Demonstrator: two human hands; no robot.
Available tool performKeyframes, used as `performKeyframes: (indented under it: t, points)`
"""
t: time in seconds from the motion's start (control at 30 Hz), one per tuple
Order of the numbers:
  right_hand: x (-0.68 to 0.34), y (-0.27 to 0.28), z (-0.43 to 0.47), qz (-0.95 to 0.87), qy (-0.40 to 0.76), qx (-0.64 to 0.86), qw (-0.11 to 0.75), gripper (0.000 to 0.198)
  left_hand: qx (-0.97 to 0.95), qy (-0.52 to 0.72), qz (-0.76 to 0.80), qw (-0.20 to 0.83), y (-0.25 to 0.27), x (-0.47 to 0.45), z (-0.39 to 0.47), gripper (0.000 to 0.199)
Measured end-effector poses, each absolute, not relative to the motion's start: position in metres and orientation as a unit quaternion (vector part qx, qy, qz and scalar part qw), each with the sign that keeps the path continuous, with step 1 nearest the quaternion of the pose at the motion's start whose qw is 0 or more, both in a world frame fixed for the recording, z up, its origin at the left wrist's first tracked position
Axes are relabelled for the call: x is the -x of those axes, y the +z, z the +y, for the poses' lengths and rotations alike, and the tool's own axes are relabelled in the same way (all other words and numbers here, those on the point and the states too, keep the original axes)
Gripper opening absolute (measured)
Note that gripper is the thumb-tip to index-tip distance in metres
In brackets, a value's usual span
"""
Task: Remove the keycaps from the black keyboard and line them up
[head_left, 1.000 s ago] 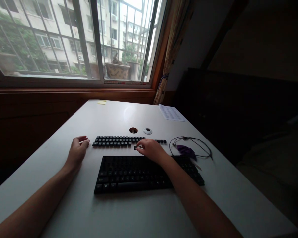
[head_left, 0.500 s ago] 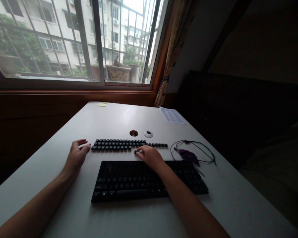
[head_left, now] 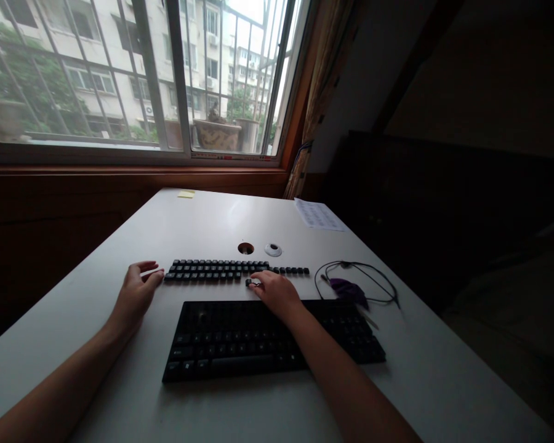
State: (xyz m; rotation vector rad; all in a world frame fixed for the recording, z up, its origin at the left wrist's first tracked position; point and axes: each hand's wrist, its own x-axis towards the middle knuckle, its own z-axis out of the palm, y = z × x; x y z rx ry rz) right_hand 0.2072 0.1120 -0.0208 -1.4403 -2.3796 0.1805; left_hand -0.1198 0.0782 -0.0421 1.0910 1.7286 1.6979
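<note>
Pinched between the thumb and fingers of my right hand (head_left: 277,290) is a small black keycap (head_left: 248,283), just right of the nearest row's end, at the table surface. My left hand (head_left: 139,288) is open, its fingers apart, with the thumb tip close to the left end of the rows of loose black keycaps (head_left: 205,269); whether it touches them I cannot tell. A black keyboard (head_left: 240,363) lies in front of me, under my right forearm. Its upper part looks bare of keycaps, while the lower rows still carry theirs.
On the white table (head_left: 203,227) are a cable hole (head_left: 245,248) and its round cover (head_left: 273,250). To the right lie a looped black cable (head_left: 388,277) and a purple cloth-like piece (head_left: 348,291). Printed paper (head_left: 319,215) and a yellow note (head_left: 186,194) rest farther back.
The view has shifted slightly. My left thumb has come down a little toward the end of the nearest keycap row. My right hand keeps its pinch on the keycap in about the same spot.
</note>
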Motion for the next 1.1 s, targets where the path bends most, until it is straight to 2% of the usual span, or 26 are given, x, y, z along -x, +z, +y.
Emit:
performKeyframes:
  t: [0.2, 0.57, 1.1]
  points:
    - [-0.2096, -0.0184, 0.1067, -0.845, 0.034, 0.505, 0.175, 0.024, -0.394, 0.600, 0.642, 0.269, -0.0429, 0.1207, 0.0768, 0.046]
    - [-0.2057, -0.0161, 0.1041, -0.855, 0.017, 0.509, 0.101, 0.036, -0.386, 0.603, 0.646, 0.264, -0.0408, 0.1182, 0.0763, 0.044]
    - [-0.2030, -0.0166, 0.1057, -0.849, 0.026, 0.523, 0.068, 0.047, -0.410, 0.584, 0.655, 0.250, -0.0383, 0.1173, 0.0747, 0.045]
